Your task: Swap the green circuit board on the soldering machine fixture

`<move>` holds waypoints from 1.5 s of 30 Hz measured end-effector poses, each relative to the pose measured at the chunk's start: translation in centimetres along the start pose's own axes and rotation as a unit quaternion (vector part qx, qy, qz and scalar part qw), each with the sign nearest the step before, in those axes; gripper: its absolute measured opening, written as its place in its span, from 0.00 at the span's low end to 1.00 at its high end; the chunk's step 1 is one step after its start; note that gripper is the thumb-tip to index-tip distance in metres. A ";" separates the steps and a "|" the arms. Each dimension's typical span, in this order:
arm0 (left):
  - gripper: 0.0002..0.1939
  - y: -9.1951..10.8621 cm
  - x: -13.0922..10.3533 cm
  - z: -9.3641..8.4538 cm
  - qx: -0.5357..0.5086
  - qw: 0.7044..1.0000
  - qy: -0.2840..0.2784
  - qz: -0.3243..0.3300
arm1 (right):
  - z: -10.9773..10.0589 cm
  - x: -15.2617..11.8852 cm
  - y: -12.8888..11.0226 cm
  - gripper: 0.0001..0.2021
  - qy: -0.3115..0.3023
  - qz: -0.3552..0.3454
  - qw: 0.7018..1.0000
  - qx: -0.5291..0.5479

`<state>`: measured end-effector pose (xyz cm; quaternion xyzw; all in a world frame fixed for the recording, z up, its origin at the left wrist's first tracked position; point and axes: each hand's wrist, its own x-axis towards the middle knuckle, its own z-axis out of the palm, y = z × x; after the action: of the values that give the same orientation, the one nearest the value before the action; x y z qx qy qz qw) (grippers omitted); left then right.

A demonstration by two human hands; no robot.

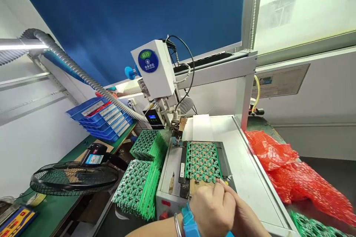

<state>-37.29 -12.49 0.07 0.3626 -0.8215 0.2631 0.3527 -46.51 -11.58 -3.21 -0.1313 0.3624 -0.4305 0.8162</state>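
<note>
1. Workshop surface point(250, 177) of a white machine fills the near view, under a blue wall and a bright window
2. Nearest, the left hand point(213, 211), with a blue wrist strap point(190, 226), and the right hand point(244, 218) meet at the near edge of the green circuit panel point(202, 161); their fingers point(222, 184) are curled on this edge, but I cannot tell if they really pinch it
3. This panel lies flat in the dark fixture point(226, 164); I think it is best to press it evenly so it sits square
4. Left are stacked green panels point(139, 185) and a black fan point(73, 177); right, a red plastic bag point(292, 174)
5. Behind stands the white machine head point(155, 68), then blue bins point(102, 116)
</note>
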 end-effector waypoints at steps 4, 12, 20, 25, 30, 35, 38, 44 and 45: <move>0.03 -0.7 0.9 0.0 -0.222 0.966 -0.122 0.053 | -0.9 0.4 -1.8 0.38 0.016 0.035 0.991 0.128; 0.16 -11.8 7.2 7.5 0.061 0.920 -0.362 -0.138 | -1.1 2.1 -8.3 0.22 0.032 0.037 0.997 0.053; 0.20 -15.4 11.5 13.3 0.203 0.824 -0.501 -0.168 | -0.2 9.3 -13.8 0.17 -0.088 0.053 0.978 -0.179; 0.18 -16.0 11.5 13.5 0.231 0.820 -0.504 -0.144 | 0.1 14.7 -15.6 0.12 -0.118 0.067 0.957 -0.255; 0.17 -16.5 11.4 14.0 0.278 0.810 -0.498 -0.133 | 0.2 18.7 -16.7 0.09 -0.195 0.082 0.939 -0.270; 0.16 -16.6 11.4 14.6 0.312 0.796 -0.500 -0.142 | 0.3 21.4 -17.3 0.08 -0.278 0.090 0.919 -0.264; 0.16 -16.7 11.3 14.9 0.313 0.799 -0.493 -0.142 | 0.3 22.3 -17.3 0.07 -0.299 0.086 0.913 -0.264; 0.16 -16.6 11.3 15.1 0.316 0.794 -0.497 -0.149 | 0.0 23.5 -17.1 0.06 -0.314 0.092 0.914 -0.238; 0.16 -16.6 11.3 15.0 0.315 0.794 -0.498 -0.147 | 0.0 23.6 -17.1 0.05 -0.319 0.090 0.916 -0.228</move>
<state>-35.68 -37.43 2.49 0.6512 -0.6919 0.2352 -0.2045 -48.24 -40.59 -5.54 -0.4108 0.1812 -0.1967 0.8716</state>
